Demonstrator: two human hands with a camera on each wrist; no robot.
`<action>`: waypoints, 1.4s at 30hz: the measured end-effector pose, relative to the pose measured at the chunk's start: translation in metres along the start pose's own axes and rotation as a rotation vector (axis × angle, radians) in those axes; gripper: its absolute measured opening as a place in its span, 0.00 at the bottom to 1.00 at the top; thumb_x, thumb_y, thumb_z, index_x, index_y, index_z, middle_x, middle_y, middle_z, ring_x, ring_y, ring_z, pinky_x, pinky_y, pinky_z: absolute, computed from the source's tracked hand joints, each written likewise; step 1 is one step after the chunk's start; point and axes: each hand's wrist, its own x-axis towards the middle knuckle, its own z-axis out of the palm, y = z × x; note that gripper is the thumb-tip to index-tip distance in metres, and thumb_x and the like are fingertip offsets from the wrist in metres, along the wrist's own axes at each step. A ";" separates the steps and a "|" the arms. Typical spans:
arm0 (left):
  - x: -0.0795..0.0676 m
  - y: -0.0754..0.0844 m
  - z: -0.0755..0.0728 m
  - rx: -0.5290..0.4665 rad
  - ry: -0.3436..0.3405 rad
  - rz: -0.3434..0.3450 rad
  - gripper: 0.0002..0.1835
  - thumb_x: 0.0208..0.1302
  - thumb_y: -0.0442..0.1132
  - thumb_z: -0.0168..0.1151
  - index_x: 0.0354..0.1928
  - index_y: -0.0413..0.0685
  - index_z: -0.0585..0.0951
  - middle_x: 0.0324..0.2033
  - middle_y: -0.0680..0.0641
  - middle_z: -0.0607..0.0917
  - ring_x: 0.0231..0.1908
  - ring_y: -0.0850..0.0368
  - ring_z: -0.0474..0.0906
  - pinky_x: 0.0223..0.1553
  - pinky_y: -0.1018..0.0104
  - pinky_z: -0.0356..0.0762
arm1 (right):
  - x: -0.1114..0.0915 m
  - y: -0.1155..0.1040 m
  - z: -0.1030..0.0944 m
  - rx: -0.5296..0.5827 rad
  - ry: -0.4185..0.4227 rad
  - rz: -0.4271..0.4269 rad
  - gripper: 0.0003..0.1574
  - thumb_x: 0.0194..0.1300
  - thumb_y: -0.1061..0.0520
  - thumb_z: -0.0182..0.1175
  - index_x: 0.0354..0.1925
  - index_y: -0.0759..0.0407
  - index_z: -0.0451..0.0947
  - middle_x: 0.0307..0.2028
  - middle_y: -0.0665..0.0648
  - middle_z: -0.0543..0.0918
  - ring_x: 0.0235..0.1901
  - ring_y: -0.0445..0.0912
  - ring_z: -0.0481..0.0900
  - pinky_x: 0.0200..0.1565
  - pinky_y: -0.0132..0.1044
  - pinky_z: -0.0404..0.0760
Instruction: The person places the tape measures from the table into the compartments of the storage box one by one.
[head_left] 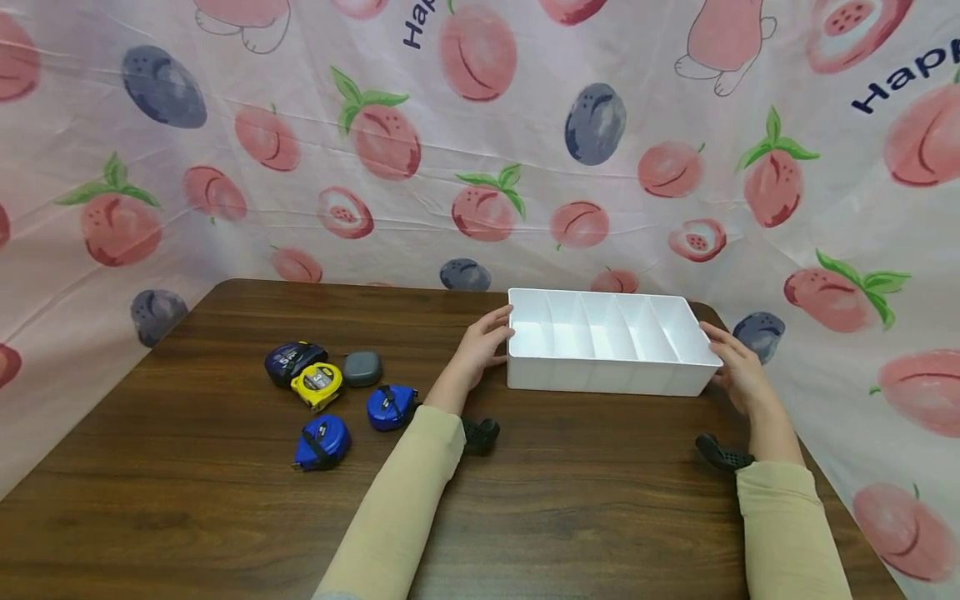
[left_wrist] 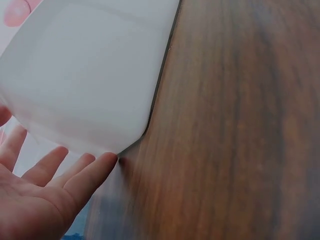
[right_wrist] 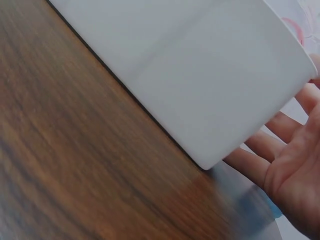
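A white divided box (head_left: pixel 615 377) sits toward the back right of the table, its several compartments facing up with nothing in them. My left hand (head_left: pixel 480 346) is at the box's left end, fingers extended and fingertips against the wall. In the left wrist view those fingers (left_wrist: pixel 92 177) reach the lower corner near the tabletop. At the opposite end is my right hand (head_left: pixel 738 371), its fingers (right_wrist: pixel 250 162) spread fairly straight along the end wall. Both thumbs lie near the upper rim.
Left of the box lie a yellow tape measure (head_left: pixel 317 385), a dark blue one (head_left: pixel 295 362), two bright blue ones (head_left: pixel 322 442) and a small grey rounded case (head_left: pixel 362 368). The brown wooden table (head_left: pixel 570 517) ends against a fruit-patterned cloth (head_left: pixel 420 208) behind and at the sides.
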 end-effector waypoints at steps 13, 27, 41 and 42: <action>-0.012 -0.002 -0.011 -0.024 -0.065 -0.041 0.27 0.67 0.37 0.56 0.68 0.57 0.68 0.65 0.45 0.66 0.61 0.46 0.67 0.52 0.45 0.72 | -0.010 0.002 -0.005 0.098 -0.182 -0.041 0.22 0.74 0.58 0.45 0.62 0.40 0.66 0.47 0.38 0.77 0.42 0.36 0.78 0.40 0.32 0.77; -0.033 0.012 -0.013 -0.049 -0.120 -0.079 0.29 0.67 0.33 0.54 0.70 0.46 0.64 0.67 0.39 0.62 0.63 0.39 0.63 0.53 0.41 0.70 | -0.020 0.001 -0.009 0.090 -0.251 -0.023 0.25 0.74 0.60 0.43 0.64 0.40 0.65 0.50 0.40 0.75 0.44 0.37 0.79 0.42 0.35 0.79; -0.040 0.004 -0.015 -0.057 -0.040 -0.069 0.27 0.63 0.33 0.58 0.65 0.51 0.71 0.61 0.42 0.69 0.58 0.41 0.70 0.47 0.44 0.75 | -0.024 0.002 -0.013 -0.021 -0.311 -0.018 0.33 0.72 0.59 0.44 0.73 0.45 0.54 0.54 0.44 0.67 0.46 0.40 0.78 0.43 0.39 0.79; -0.041 0.004 -0.015 -0.055 -0.040 -0.067 0.27 0.63 0.33 0.58 0.65 0.51 0.71 0.61 0.42 0.69 0.57 0.41 0.70 0.47 0.44 0.75 | -0.025 0.002 -0.013 -0.023 -0.317 -0.019 0.33 0.72 0.59 0.44 0.72 0.44 0.54 0.55 0.44 0.66 0.46 0.40 0.78 0.43 0.39 0.79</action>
